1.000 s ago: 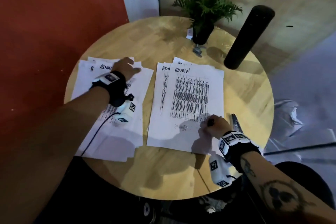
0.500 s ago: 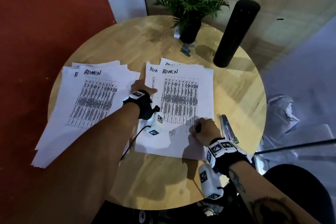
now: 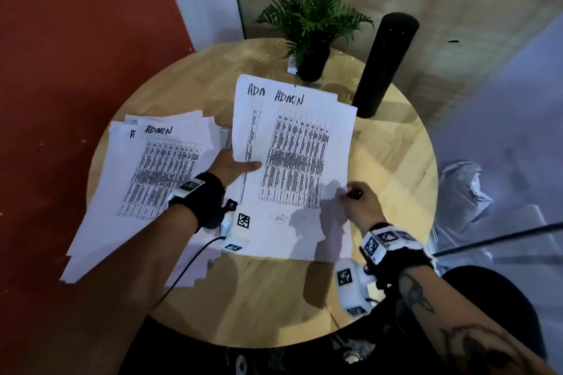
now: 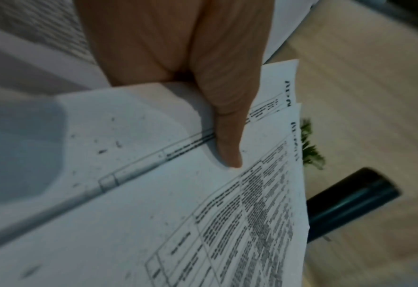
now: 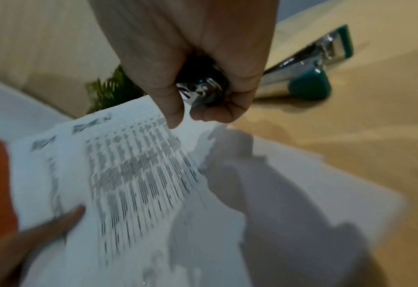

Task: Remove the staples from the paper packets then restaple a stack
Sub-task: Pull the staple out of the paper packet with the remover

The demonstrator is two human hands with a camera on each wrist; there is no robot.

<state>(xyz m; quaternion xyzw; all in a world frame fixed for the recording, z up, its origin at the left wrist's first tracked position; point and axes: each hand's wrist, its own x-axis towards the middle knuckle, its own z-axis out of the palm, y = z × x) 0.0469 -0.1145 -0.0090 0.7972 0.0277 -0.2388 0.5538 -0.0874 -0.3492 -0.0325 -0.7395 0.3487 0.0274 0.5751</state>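
Note:
Two stacks of printed sheets headed "ADMIN" are on the round wooden table [image 3: 396,146]. The left paper stack [image 3: 158,167] lies fanned out flat. My left hand [image 3: 236,165] pinches the left edge of the right paper stack [image 3: 295,146], thumb [image 4: 227,139] on top, and the stack [image 4: 203,223] is raised and tilted off the table. My right hand [image 3: 355,196] is curled round a small black and metal staple remover [image 5: 203,91] at the stack's [image 5: 141,174] lower right edge. A green and chrome stapler [image 5: 308,77] lies on the table just beyond that hand.
A potted green plant [image 3: 310,24] and a tall black cylinder [image 3: 384,64] stand at the table's far side. A red wall is at the left. Bare wood shows along the table's near edge and at the right.
My left hand left the left stack, crossed to the right stack, gripped its left edge and lifted it. My right hand stayed at the stack's lower right with the staple remover.

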